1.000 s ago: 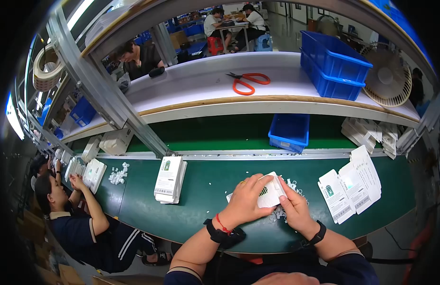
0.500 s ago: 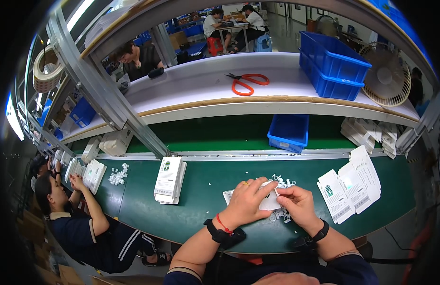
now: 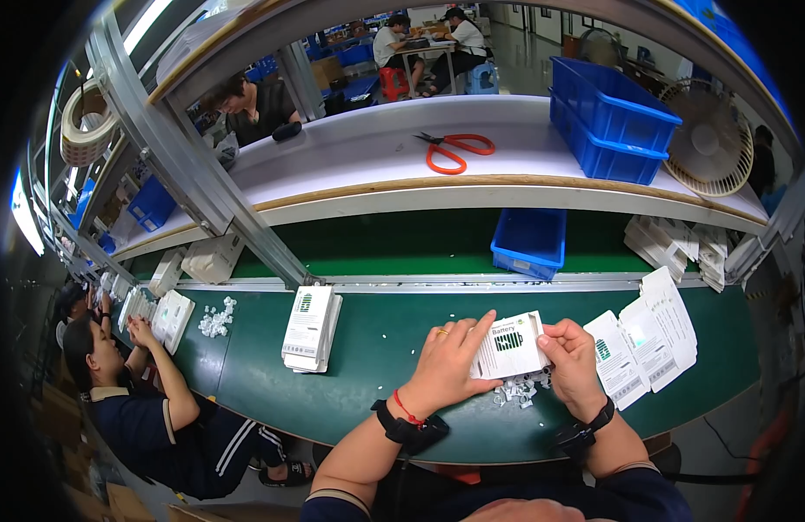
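Note:
A small white cardboard box (image 3: 509, 346) with a green and black printed graphic is tilted up between my hands, its printed face showing. My left hand (image 3: 447, 358) holds its left side, fingers stretched along the edge and thumb at the lower corner. At the right end, my right hand (image 3: 573, 358) pinches the box's edge between thumb and fingers. Beneath and just in front of the box lies a pile of small white plastic pieces (image 3: 517, 393), partly hidden by it. Flat white cartons (image 3: 646, 344) lie fanned out to the right of my right hand.
A stack of white boxes (image 3: 309, 332) stands left on the green table (image 3: 359, 400). Behind is an empty blue bin (image 3: 529, 248); the shelf above carries orange-handled scissors (image 3: 454, 150) and stacked blue bins (image 3: 607, 122). A co-worker (image 3: 159, 400) sits at the left beside another pile (image 3: 216, 318).
The box, mostly covered by my hands before, has been raised and turned so its printed face shows. My right hand has shifted right to its end; my left hand has opened out along its side.

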A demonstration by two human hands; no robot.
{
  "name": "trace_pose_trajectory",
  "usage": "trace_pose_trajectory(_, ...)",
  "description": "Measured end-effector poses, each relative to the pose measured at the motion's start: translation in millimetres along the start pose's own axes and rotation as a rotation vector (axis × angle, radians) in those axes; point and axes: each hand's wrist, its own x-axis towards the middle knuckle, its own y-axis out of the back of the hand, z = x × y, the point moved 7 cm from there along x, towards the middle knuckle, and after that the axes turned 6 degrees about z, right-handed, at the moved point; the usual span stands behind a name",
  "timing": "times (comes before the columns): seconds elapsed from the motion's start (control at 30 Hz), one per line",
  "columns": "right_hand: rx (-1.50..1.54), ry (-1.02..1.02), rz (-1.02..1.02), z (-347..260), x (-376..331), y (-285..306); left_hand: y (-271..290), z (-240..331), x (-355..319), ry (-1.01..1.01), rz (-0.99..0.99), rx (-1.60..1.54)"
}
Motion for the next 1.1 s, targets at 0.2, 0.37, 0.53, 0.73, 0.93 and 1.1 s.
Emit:
trace_pose_trajectory(0.2,-0.219,0.223,0.063,-11.6,-6.8,0.1,5.1,9.1,0.9,-0.027,0.097,0.022)
trace_pose_trajectory(0.37,-0.322,0.276,-0.024,-20.5,-9.2,-10.1,7.3,3.2,-2.4,0.032,0.174,0.042)
trace_pose_trajectory(0.53,-0.406,0.357,-0.107,-26.4,-15.1,-23.9,11.6,1.1,-4.2,0.063,0.209,0.081)
trace_pose_trajectory(0.73,-0.115,0.126,-0.016,-7.4,-5.1,-4.8,13.6,6.2,2.1,0.014,0.190,0.067)
trace_pose_trajectory(0.93,-0.150,0.168,-0.022,-14.3,-4.0,-6.5,11.8,6.8,2.3,-0.012,0.182,0.054)
trace_pose_trajectory(1.1,-0.255,0.161,0.025,-16.5,-10.4,-6.0,8.6,9.7,2.1,-0.021,0.189,0.042)
